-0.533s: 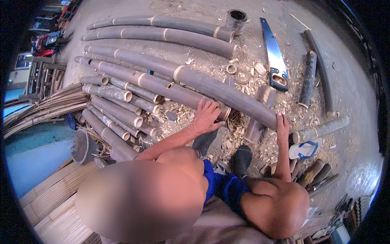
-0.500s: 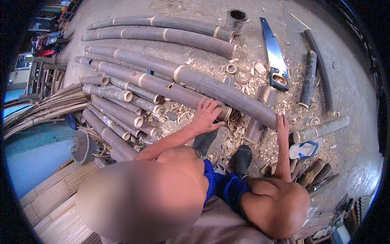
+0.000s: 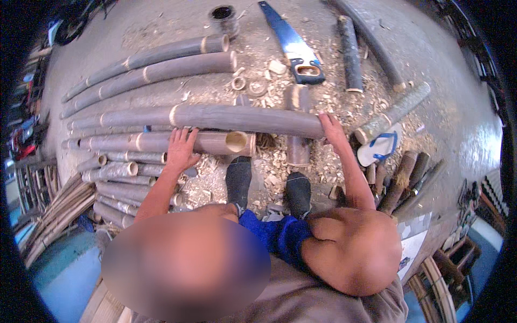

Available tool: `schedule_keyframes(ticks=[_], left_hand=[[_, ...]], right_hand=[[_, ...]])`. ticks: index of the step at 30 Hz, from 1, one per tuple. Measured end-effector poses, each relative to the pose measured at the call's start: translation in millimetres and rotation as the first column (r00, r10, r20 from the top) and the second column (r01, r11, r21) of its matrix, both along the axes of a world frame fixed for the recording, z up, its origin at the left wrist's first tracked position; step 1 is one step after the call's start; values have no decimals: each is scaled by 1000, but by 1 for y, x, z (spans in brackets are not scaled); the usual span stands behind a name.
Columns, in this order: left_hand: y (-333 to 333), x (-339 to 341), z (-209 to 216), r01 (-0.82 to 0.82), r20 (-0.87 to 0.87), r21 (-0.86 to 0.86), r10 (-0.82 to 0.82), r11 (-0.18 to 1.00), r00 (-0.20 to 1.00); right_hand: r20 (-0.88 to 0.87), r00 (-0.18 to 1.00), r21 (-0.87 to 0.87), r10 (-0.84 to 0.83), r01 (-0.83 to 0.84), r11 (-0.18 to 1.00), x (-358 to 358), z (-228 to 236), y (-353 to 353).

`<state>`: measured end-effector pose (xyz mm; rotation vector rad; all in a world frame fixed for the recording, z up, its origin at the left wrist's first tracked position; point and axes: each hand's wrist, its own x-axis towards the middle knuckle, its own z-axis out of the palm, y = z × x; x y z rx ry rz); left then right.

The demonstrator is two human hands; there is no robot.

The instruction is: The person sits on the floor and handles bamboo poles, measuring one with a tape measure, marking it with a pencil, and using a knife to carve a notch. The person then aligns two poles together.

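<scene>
A long brown bamboo pole (image 3: 242,117) lies crosswise in front of me, its right part over a short thick bamboo piece (image 3: 298,153). At its right end, my right hand (image 3: 332,131) is closed around the tip. Just nearer to me is a second bamboo pole (image 3: 116,142) with pale node rings. My left hand (image 3: 183,151) rests over it, fingers spread and stretched out. To the right of that hand shows a wide, pale round opening (image 3: 236,141); whether it is cut in the second pole or is another piece's end, I cannot tell.
Two more poles (image 3: 161,71) lie farther off, near a dark-mouthed pot (image 3: 223,19). A handsaw (image 3: 293,46) rests among shavings (image 3: 274,99). Short bamboo lengths (image 3: 116,171) are stacked at left. A flip-flop (image 3: 380,145) and cut pieces (image 3: 401,180) sit at right.
My view has turned, so the poles now lie more level across it. My left hand has moved left along the nearer pole, away from its right end; my right hand stays at the other pole's tip.
</scene>
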<state>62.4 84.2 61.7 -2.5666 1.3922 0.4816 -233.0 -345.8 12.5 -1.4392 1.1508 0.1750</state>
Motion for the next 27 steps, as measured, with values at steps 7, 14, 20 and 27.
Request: schedule_keyframes(ticks=[7, 14, 20, 27], left_hand=[[12, 33, -5, 70, -139, 21, -66, 997, 988], [18, 37, -7, 32, -142, -73, -42, 997, 989], [6, 6, -13, -3, -88, -145, -10, 989, 996], [-59, -53, -6, 72, -119, -490, -148, 869, 982]], right_hand=[[17, 999, -8, 28, -28, 1000, 13, 19, 8], [227, 957, -182, 178, -138, 974, 0, 6, 24], [231, 973, -52, -6, 18, 998, 13, 13, 1], [165, 986, -25, 5, -1, 1000, 22, 33, -15]])
